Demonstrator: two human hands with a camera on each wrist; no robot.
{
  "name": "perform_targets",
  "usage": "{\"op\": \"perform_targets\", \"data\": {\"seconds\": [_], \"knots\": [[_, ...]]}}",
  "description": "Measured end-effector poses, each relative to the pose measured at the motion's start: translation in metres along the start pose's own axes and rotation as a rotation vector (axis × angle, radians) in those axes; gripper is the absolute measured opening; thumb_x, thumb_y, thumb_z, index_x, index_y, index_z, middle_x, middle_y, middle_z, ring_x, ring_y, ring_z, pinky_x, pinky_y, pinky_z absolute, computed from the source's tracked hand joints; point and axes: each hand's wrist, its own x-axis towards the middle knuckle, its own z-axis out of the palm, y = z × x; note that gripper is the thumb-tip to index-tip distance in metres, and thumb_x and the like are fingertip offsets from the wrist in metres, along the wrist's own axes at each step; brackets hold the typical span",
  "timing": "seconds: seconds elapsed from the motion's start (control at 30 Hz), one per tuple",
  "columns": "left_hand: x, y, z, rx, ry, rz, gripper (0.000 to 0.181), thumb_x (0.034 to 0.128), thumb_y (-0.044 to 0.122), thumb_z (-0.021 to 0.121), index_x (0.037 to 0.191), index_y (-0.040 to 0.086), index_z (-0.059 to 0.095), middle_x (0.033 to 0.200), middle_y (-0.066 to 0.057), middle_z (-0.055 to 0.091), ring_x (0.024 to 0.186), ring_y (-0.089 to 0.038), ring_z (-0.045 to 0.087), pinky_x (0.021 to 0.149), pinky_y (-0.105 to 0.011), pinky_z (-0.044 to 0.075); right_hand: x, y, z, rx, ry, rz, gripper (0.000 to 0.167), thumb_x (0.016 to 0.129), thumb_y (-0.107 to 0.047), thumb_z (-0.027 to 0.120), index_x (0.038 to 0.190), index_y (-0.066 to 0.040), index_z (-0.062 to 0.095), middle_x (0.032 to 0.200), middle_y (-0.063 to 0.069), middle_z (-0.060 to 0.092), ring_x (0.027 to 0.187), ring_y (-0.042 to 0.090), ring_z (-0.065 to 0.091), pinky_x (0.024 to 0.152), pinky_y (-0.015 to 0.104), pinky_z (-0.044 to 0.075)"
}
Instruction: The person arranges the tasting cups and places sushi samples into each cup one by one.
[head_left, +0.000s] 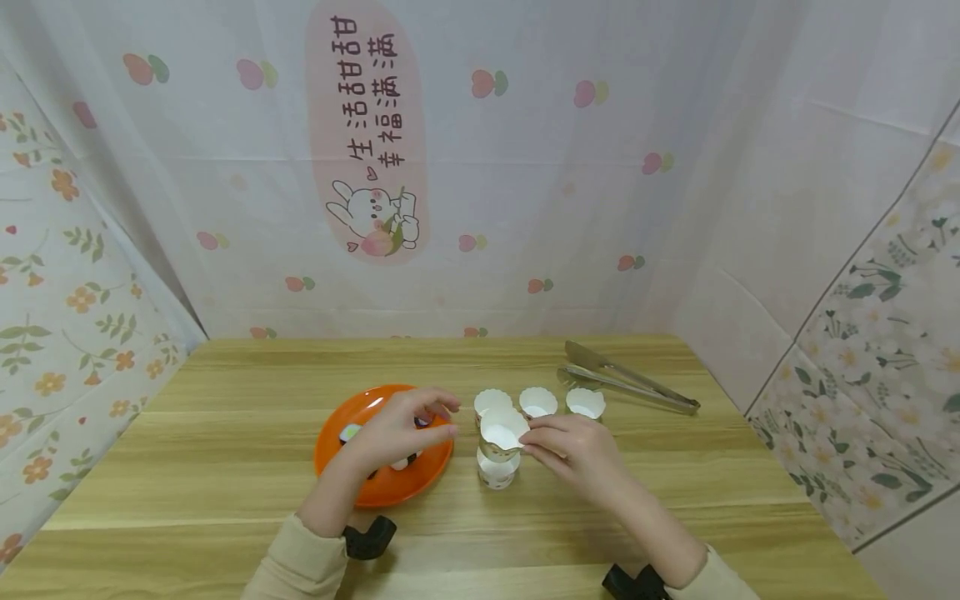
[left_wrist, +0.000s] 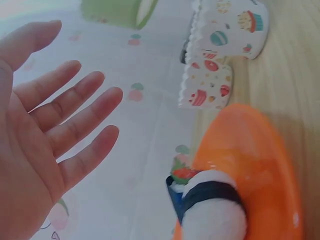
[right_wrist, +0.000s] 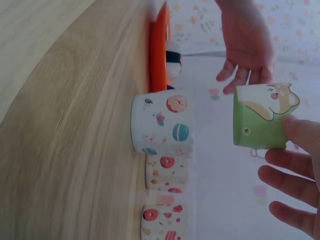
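My right hand pinches the rim of a green paper cupcake cup with an animal picture on it, between thumb and fingers. In the head view this cup hangs above the table, over a white patterned cupcake cup. My left hand, fingers spread and holding nothing, hovers over an orange plate. On that plate lie several sushi pieces, among them a white one with a black band. The left hand hides part of them.
Behind the held cup, more white cupcake cups stand in a row, including a middle cup and a right cup. Metal tongs lie at the back right of the wooden table. Patterned curtains enclose the table.
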Motion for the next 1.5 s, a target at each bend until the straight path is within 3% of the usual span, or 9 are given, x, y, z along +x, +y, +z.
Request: {"op": "perform_targets", "data": {"seconds": [0.17,0.33,0.53,0.8,0.93,1.13,1.23,1.5], "knots": [[-0.002,0.001,-0.010,0.050,0.035,-0.023,0.031,0.0931,0.029,0.064,0.119,0.011,0.064,0.108,0.002,0.066,0.097,-0.012,0.060,0.087,-0.045,0.046,-0.005,0.004,-0.006,-0.018,0.014,0.017,0.007,0.081,-0.018,0.076,0.086,-0.012,0.075,0.089,0.000,0.071,0.082,0.016,0.068,0.069,0.032,0.052],[-0.005,0.001,-0.019,0.047,0.063,-0.082,0.032,0.0939,0.031,0.063,0.120,0.012,0.063,0.107,0.002,0.066,0.098,-0.014,0.059,0.088,-0.042,0.046,-0.010,0.008,-0.011,-0.035,0.007,0.041,0.007,0.082,-0.019,0.075,0.086,-0.013,0.075,0.090,0.000,0.071,0.080,0.016,0.068,0.068,0.032,0.053],[-0.013,-0.002,-0.030,0.006,0.121,-0.121,0.034,0.0943,0.030,0.062,0.121,0.010,0.063,0.110,-0.006,0.065,0.096,-0.019,0.058,0.085,-0.041,0.048,-0.015,0.011,-0.014,-0.042,0.002,0.049,0.024,0.092,-0.033,0.064,0.085,-0.012,0.075,0.090,0.000,0.072,0.081,0.016,0.069,0.068,0.032,0.053],[-0.028,-0.011,-0.045,0.019,0.163,-0.151,0.027,0.0955,0.027,0.061,0.114,0.009,0.066,0.104,-0.002,0.067,0.092,-0.026,0.060,0.079,-0.040,0.050,-0.018,0.012,-0.016,-0.041,0.018,0.048,0.008,0.084,-0.021,0.073,0.086,-0.014,0.075,0.088,0.001,0.071,0.078,0.014,0.068,0.065,0.031,0.053],[-0.035,-0.018,-0.053,0.020,0.168,-0.159,0.027,0.0958,0.029,0.060,0.111,0.008,0.066,0.099,-0.001,0.067,0.089,-0.034,0.060,0.075,-0.039,0.052,-0.022,0.014,-0.018,-0.055,0.007,0.075,0.022,0.091,-0.033,0.065,0.085,-0.014,0.075,0.089,0.000,0.071,0.079,0.014,0.068,0.066,0.032,0.052],[-0.044,-0.024,-0.060,0.030,0.181,-0.197,0.028,0.0951,0.029,0.061,0.107,0.004,0.066,0.096,-0.010,0.067,0.087,-0.037,0.060,0.073,-0.044,0.052,-0.029,0.017,-0.023,-0.065,-0.008,0.104,0.007,0.082,-0.021,0.075,0.086,-0.016,0.075,0.090,-0.001,0.071,0.079,0.014,0.067,0.066,0.032,0.054],[-0.051,-0.027,-0.063,0.050,0.182,-0.228,0.029,0.0953,0.028,0.061,0.107,0.002,0.065,0.098,-0.012,0.067,0.088,-0.035,0.060,0.073,-0.042,0.052,-0.033,0.019,-0.024,-0.073,-0.008,0.096,0.008,0.083,-0.023,0.075,0.085,-0.016,0.075,0.090,-0.005,0.070,0.078,0.012,0.066,0.065,0.031,0.054],[-0.065,-0.036,-0.075,0.142,0.194,-0.271,0.024,0.0961,0.023,0.060,0.107,0.002,0.066,0.098,-0.009,0.067,0.086,-0.026,0.058,0.070,-0.032,0.050,-0.046,0.024,-0.024,-0.094,-0.009,0.068,0.015,0.072,-0.013,0.081,0.085,-0.015,0.074,0.088,-0.005,0.069,0.074,0.012,0.065,0.062,0.030,0.053]]}}
